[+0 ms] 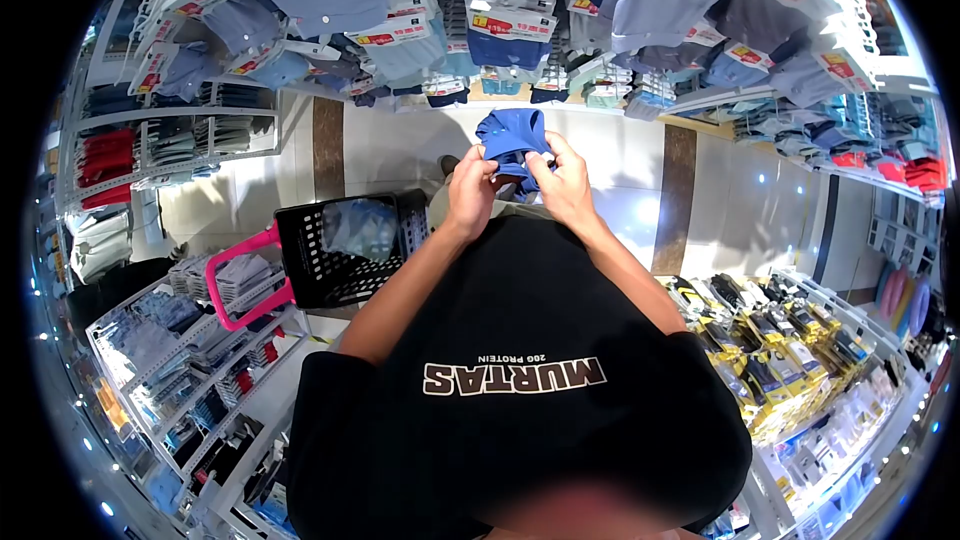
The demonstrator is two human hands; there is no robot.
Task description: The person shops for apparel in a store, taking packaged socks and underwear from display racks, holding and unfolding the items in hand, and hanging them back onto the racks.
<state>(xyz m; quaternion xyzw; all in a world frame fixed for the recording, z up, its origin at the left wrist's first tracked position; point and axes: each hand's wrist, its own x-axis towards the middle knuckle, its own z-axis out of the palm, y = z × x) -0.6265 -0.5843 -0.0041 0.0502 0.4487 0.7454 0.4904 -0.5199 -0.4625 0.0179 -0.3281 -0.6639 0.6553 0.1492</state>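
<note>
A small blue garment, which looks like a pair of underpants, is held up in front of my body. My left hand pinches its lower left edge between thumb and fingers. On the other side, my right hand grips its right edge, thumb toward me. The cloth is bunched and folded between both hands, so its full shape is hidden. Left of my forearm stands a black shopping basket with a pink handle. Inside it lies a clear-wrapped pack of pale blue goods.
Racks of hanging packaged garments with red and white price cards line the front. A low shelf unit of folded clothes is at the left, and a bin of yellow-labelled packs at the right. Tiled floor lies between them.
</note>
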